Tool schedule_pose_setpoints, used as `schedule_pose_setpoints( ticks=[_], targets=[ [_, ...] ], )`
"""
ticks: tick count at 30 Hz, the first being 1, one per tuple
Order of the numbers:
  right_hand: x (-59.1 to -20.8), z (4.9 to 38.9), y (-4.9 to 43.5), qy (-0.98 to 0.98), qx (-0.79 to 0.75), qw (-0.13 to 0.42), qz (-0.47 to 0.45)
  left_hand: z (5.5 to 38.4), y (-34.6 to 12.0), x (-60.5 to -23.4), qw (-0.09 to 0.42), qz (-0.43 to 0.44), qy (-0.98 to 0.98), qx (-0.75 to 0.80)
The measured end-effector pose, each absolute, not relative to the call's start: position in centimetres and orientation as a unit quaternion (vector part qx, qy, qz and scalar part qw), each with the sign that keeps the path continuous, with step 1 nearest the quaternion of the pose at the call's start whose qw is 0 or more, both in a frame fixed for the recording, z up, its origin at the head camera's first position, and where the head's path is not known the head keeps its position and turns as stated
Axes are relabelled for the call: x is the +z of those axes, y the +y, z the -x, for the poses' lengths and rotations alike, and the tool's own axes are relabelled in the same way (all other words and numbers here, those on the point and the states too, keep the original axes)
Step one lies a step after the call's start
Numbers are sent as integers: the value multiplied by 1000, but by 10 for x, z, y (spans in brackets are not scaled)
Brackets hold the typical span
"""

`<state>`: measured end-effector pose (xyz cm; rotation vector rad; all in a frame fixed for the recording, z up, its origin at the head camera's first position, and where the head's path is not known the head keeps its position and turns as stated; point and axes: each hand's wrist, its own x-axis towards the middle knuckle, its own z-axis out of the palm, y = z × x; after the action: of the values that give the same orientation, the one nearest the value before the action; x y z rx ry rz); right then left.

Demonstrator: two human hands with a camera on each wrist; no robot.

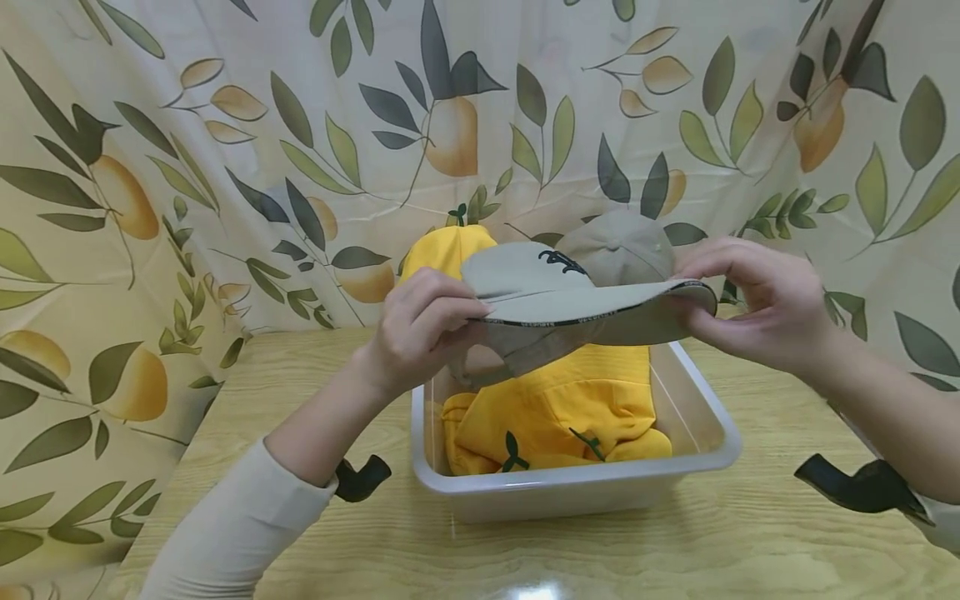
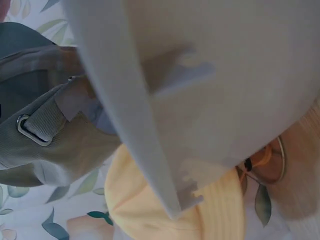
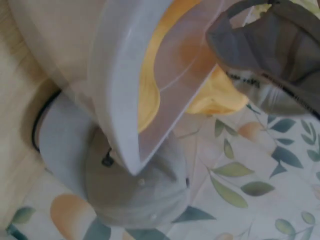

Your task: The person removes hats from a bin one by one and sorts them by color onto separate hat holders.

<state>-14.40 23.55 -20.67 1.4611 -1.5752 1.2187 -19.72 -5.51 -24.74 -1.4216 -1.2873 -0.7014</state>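
Observation:
A grey-beige baseball cap [image 1: 555, 304] with dark embroidery and a lettered brim edge is held up above a bin. My left hand [image 1: 423, 329] pinches one side of its brim, and my right hand [image 1: 761, 304] grips the other side between thumb and fingers. Its back strap with a metal buckle [image 2: 35, 131] shows in the left wrist view. Below, yellow hats [image 1: 555, 408] with green sprout details lie in the whitish plastic bin [image 1: 577, 482]. Neither hand itself is plainly visible in the wrist views.
Behind the bin, a yellow hat [image 1: 442, 250] with a sprout stands at left and a second grey-beige cap [image 1: 622, 242] at right. The bin rests on a wood-grain table [image 1: 337, 550]. A leaf-and-fruit patterned curtain [image 1: 247, 150] hangs at the back and sides.

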Motion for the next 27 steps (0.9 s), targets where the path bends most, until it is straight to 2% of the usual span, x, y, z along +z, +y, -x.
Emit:
schedule_pose_setpoints(
  ticks=[6,13,19,27],
  targets=[
    [-217,146,240,-675,378,408,-484,196,-53,-247,513,554,-586,-292],
    [-210,143,234,-692,300,483,-445,186,-37,-230,527,497,-651,-227],
    [-206,147,229,-683,222,554,-421,183,-15,-211,566,503,-631,-168],
    [-197,169,246,-677,147,597,-404,203,10,-190,598,519,-599,-120]
  ],
)
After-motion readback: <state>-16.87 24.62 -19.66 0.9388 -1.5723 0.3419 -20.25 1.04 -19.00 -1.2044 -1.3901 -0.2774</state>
